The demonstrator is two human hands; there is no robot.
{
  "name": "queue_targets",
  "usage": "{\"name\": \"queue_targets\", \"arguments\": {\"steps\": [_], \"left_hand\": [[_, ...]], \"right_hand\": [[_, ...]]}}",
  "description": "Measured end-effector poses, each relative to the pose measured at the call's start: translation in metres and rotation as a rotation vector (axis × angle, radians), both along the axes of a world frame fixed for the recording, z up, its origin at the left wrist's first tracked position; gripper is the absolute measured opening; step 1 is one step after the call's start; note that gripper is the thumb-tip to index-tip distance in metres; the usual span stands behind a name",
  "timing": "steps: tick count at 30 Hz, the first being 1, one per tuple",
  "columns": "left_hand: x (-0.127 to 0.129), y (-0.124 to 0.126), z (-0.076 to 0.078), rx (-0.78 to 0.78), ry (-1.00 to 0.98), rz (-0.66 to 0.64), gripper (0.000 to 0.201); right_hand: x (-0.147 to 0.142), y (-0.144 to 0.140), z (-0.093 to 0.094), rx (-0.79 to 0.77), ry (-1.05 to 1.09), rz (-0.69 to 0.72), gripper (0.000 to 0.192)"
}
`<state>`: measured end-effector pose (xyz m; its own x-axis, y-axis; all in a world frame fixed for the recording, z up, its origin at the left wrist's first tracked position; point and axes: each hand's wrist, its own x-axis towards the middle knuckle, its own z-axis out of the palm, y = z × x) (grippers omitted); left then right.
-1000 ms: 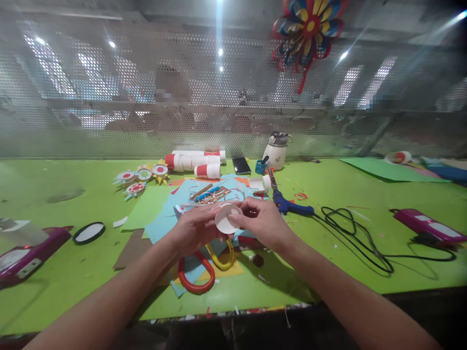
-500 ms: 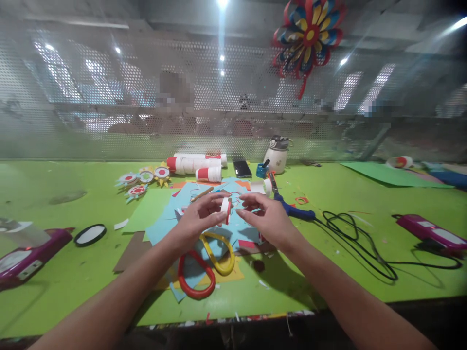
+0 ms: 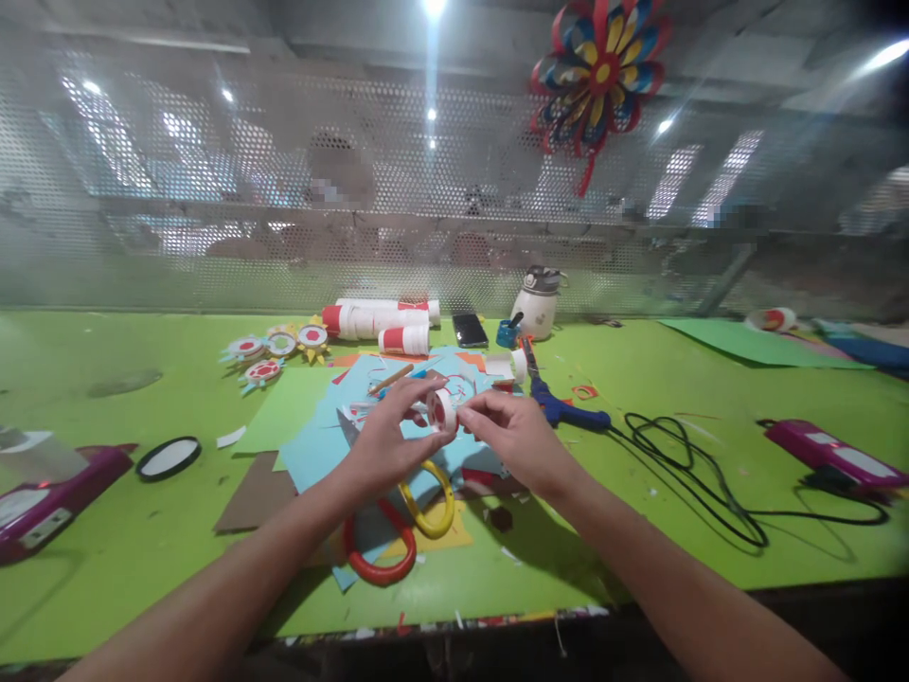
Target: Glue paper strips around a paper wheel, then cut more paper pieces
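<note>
Left hand [image 3: 387,443]: shown bare; no glove, ring or other covering is seen on it.
Right hand [image 3: 512,438]: shown bare as well; nothing is worn on the fingers [image 3: 474,409] as far as can be told.
Left forearm [image 3: 234,578]: left uncovered from wrist to the lower edge of the view; no sleeve, watch or band is seen.
Right forearm [image 3: 660,587]: likewise uncovered along its whole visible length; no sleeve or cuff is seen.
Wrists: no bracelet or strap is shown on either.
Markings: none can be made out in this light.
</note>
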<state>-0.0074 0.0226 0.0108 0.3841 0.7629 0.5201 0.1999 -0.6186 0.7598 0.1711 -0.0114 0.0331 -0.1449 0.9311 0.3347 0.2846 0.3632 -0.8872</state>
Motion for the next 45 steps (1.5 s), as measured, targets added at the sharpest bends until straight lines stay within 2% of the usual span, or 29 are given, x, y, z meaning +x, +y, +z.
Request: {"name": "queue_targets", "arguments": {"steps": [14, 19, 25, 28, 35, 45], "left_hand": [[-0.001, -0.001, -0.004, 0.191, 0.094, 0.052, 0.049], [0.001, -0.005, 0.000, 0.160, 0.039, 0.007, 0.052], [-0.002, -0.006, 0.003, -0.023, -0.116, -0.119, 0.058], [-0.005, -0.005, 0.002, -0.049, -0.171, -0.162, 0.059], [-0.002, -0.009, 0.003, 0.126, -0.119, -0.033, 0.059], [-0.002, -0.009, 0.003, 0.276, -0.017, 0.058, 0.054]], "right_hand": [[-0.001, 0.005, -0.010, -0.092, 0.035, 0.036, 0.013], [-0.003, 0.003, -0.008, -0.070, 0.097, 0.052, 0.014], [0.004, 0.006, -0.005, -0.126, 0.254, 0.121, 0.020], [0.008, 0.009, -0.008, -0.149, 0.336, 0.172, 0.019], [0.007, 0.009, -0.008, -0.164, 0.423, 0.255, 0.020], [0.005, 0.010, -0.009, -0.138, 0.405, 0.241, 0.022]]}}
